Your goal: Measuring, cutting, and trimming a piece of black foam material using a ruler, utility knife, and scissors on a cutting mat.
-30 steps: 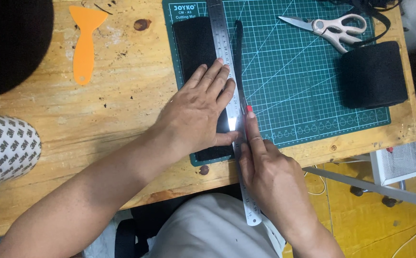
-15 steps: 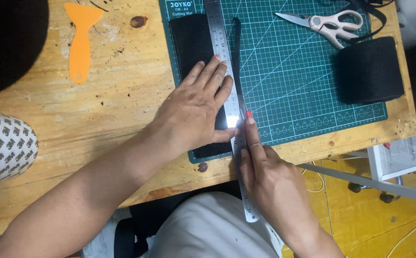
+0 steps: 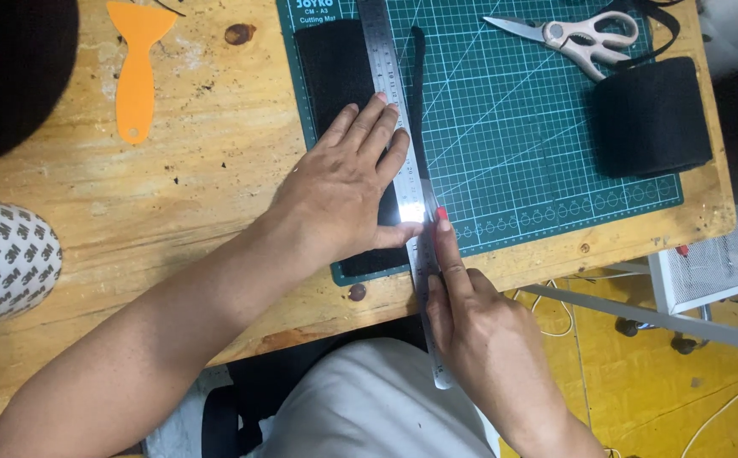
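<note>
Ruler [image 3: 390,110] on cutting mat [image 3: 539,153]; scissors [image 3: 577,36] right.

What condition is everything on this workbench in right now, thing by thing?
Left hand: flat, pressing the ruler and fabric.
Right hand: closed beside the ruler's edge; any tool in it is hidden.
Steel ruler: flat, overhanging the table edge.
Black fabric: flat under the ruler.
Thin black strip: lying right of the ruler.
Scissors: lying slightly open.
Orange scraper: lying unused.

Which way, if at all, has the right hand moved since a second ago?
Yes. The right hand has slid a little toward the person along the ruler; its fingertip is now closer to the near edge of the green mat.
</note>
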